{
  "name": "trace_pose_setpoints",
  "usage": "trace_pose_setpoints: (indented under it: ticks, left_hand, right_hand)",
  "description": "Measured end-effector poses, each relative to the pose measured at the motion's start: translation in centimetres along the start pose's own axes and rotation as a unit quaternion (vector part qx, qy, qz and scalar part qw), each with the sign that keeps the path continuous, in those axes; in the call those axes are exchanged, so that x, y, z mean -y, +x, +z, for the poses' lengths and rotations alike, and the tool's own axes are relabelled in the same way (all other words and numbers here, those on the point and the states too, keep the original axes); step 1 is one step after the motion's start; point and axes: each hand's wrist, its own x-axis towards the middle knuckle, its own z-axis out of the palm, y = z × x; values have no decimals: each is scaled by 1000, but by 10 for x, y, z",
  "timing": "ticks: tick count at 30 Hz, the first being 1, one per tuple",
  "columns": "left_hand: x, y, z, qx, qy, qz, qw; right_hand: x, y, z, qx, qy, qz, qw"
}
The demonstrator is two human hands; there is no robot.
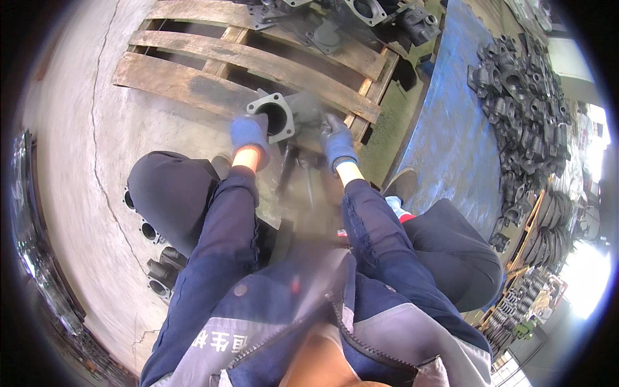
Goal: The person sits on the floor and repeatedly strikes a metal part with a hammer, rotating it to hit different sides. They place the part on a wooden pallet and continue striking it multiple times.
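Note:
A dark metal pipe casting (302, 106) with a pale, square bolt flange and a round bore is held up in front of me, just off the near edge of a wooden pallet. My left hand (250, 132), in a blue glove, is closed on the flange's left side. At the casting's other end, my right hand (338, 140) has its gloved fingers curled round it; the exact contact is blurred. Beneath the casting, between my knees, stand a dark bar (287, 169) and a thin rod (309, 184), both hazy.
Several castings (367, 11) lie on the far part of the pallet (167, 80). More flanged castings (155, 232) sit on the floor by my left knee. A blue metal sheet (445, 129) runs along the right, with a large heap of dark castings (516, 97) beside it.

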Motion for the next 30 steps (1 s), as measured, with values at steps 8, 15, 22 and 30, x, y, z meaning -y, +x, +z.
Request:
trace_pose_setpoints:
  ticks: [8, 15, 22, 30]
  left_hand:
    - [2, -4, 0, -5, -19, 27, 999]
    - [-3, 2, 1, 21, -107, -79, 991]
    - [-9, -7, -4, 6, -109, -61, 992]
    - [-4, -2, 1, 7, -69, -72, 995]
  right_hand:
    - [20, 25, -6, 107, -214, 16, 971]
    - [22, 14, 6, 13, -261, -42, 964]
    - [19, 5, 18, 13, -308, -53, 950]
    - [45, 3, 6, 93, -341, -58, 934]
